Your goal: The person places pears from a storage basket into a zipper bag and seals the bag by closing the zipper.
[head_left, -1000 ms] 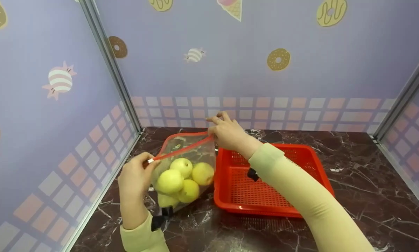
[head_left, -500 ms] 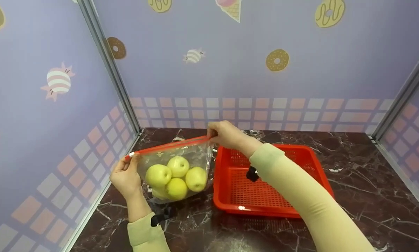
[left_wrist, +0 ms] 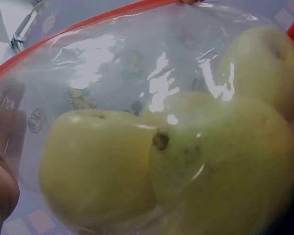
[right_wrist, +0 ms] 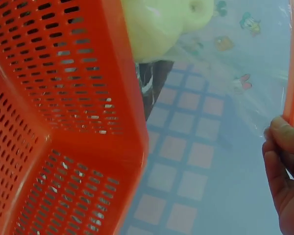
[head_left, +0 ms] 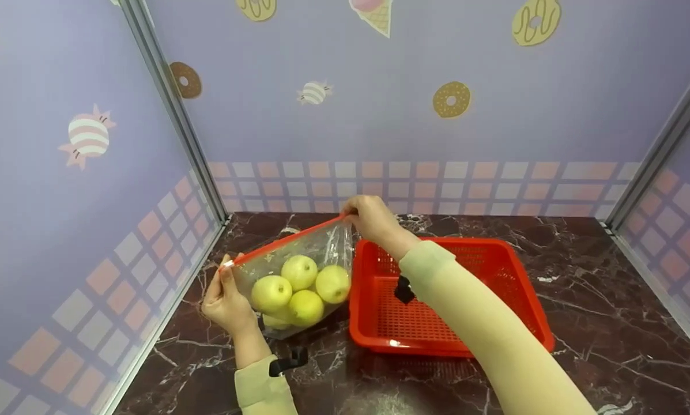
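A clear zip bag [head_left: 327,245] with a red zip strip along its top holds several yellow-green apples [head_left: 299,272]. My left hand [head_left: 228,302] pinches the strip's left end, where a small white slider sits. At the far upper corner my right hand [head_left: 374,222] pinches the other end, so the strip slopes up to the right and looks pressed together. In the left wrist view the apples [left_wrist: 98,166] fill the bag's lower part. The right wrist view shows thumb and fingers of the right hand [right_wrist: 289,161] on the end of the red strip.
An orange-red slotted plastic basket [head_left: 379,344] stands right of the bag, under the right forearm. Dark marbled tabletop [head_left: 598,323] surrounds it. Patterned panels [head_left: 402,127] close off the back and both sides.
The bag's mouth stood apart a second ago and its edges now lie together. My left hand went left, then came back right and slightly down; my right hand regripped the far corner.
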Motion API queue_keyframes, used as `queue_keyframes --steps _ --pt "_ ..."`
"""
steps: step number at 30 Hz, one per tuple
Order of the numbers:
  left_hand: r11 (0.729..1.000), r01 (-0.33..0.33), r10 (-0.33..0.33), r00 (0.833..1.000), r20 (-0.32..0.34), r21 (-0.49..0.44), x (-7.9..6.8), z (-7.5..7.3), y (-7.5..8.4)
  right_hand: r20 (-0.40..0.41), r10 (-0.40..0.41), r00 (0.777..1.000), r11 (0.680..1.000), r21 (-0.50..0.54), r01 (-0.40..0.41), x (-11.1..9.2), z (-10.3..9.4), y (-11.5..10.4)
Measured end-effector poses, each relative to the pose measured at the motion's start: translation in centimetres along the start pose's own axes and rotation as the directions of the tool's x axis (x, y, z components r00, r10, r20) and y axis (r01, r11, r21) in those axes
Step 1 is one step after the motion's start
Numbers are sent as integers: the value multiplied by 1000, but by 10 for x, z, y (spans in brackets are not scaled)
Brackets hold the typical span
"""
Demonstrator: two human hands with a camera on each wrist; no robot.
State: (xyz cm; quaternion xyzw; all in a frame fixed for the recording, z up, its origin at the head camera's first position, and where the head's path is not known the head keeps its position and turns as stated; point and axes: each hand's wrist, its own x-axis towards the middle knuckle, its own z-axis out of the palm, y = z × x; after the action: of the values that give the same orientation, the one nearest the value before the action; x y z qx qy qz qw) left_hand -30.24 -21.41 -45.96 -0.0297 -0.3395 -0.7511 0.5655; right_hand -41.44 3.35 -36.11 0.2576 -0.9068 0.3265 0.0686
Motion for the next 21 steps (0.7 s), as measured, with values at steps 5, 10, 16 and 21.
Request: queue_keyframes --steps 5,10,16,21 --pt "997 0 -3 1000 -29 -82 -1 2 -3 -14 -38 999 997 -75 37 -2 3 -7" --pt "998 1 -4 999 -43 -64 -4 1 -2 92 -82 992 986 -137 94 -10 13 -26" --pt "1000 -3 5 999 -51 29 -7 1 -1 166 -255 953 949 -144 279 -25 35 -67" --pt "999 -13 14 1000 -28 44 -7 4 -2 95 -373 923 902 -198 384 -28 51 -99"
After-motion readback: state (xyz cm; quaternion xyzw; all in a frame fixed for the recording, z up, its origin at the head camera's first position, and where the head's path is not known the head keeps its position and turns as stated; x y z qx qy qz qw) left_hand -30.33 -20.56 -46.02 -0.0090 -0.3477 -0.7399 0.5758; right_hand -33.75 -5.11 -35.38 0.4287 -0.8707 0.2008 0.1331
